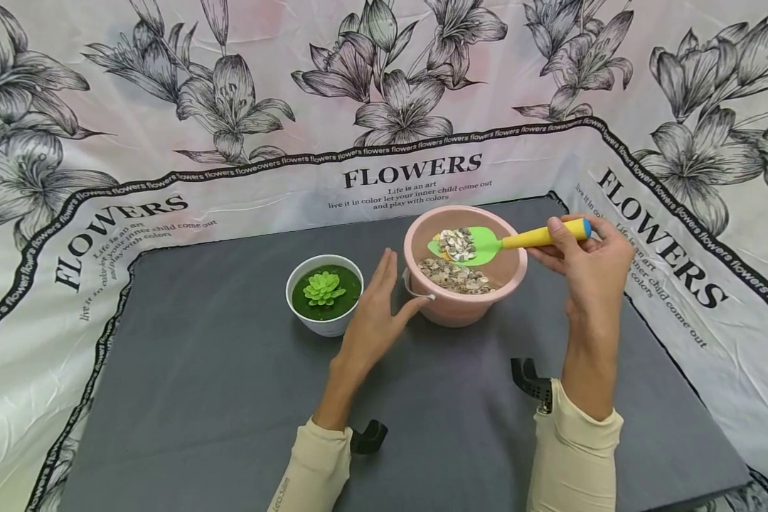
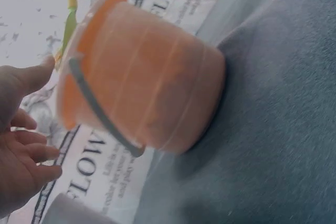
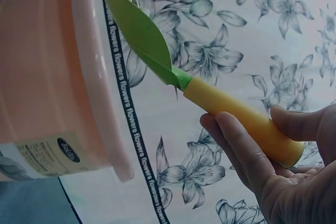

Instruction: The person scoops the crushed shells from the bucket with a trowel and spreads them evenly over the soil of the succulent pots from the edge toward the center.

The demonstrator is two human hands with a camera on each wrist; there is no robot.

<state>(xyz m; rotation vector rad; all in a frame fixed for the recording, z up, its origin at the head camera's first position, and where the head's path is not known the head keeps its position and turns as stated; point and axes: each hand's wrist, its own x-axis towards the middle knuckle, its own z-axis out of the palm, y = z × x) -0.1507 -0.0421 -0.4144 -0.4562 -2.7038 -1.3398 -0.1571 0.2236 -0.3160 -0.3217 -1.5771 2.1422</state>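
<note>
FLOWERS backdrop [image 1: 412, 171], labelled bucket [image 3: 42, 77], right hand [image 1: 590, 257] gripping trowel [image 1: 517, 240]

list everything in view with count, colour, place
Bucket: 1, pink, on table
Label: 1, beige, on bucket's side
Scoop: 1, green, yellow and blue, over bucket
Loose chips: many, greyish, in bucket, on scoop
Pot: 1, white, left of bucket
Plant: 1, green, in pot
Table: 1, dark grey, underneath
Floral cloth: count unclear, white and black, behind and beside table
Sleeves: 2, cream, bottom of head view
Wrist pieces: 2, black, at sleeves
Left hand: 1, bare, beside bucket
Right hand: 1, bare, gripping scoop
</note>
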